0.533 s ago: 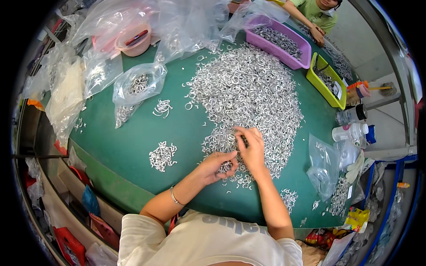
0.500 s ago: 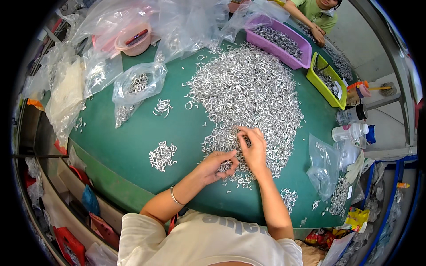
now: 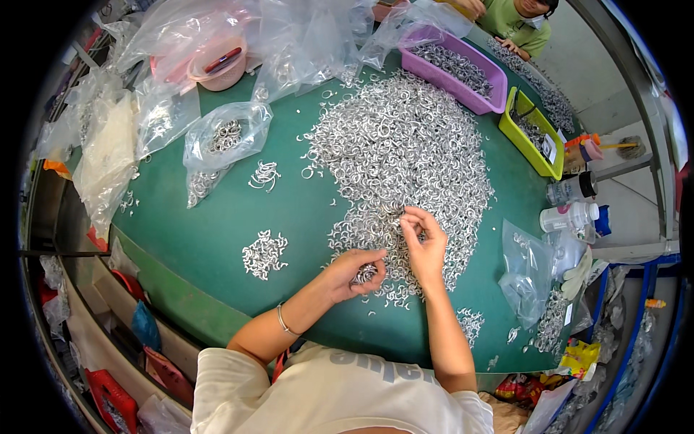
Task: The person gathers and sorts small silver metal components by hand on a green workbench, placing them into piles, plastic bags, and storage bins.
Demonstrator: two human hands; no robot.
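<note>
In the head view, the left hand is curling its fingers around a small clump of metal rings, thumb closing under them, near the table's near edge. The right hand is pinching with thumb and forefinger tips together at the near fringe of the big ring pile, which is spreading from the table's middle toward its far edge; whether a ring is sitting between those fingertips is too small to tell. A small ring heap is lying to the left of the hands, well apart from them. A clear bag of rings is resting near the far left edge.

Against the earlier frame, the right hand is sitting slightly lower and closer to the left hand; the left hand is holding the same place and grip.
</note>
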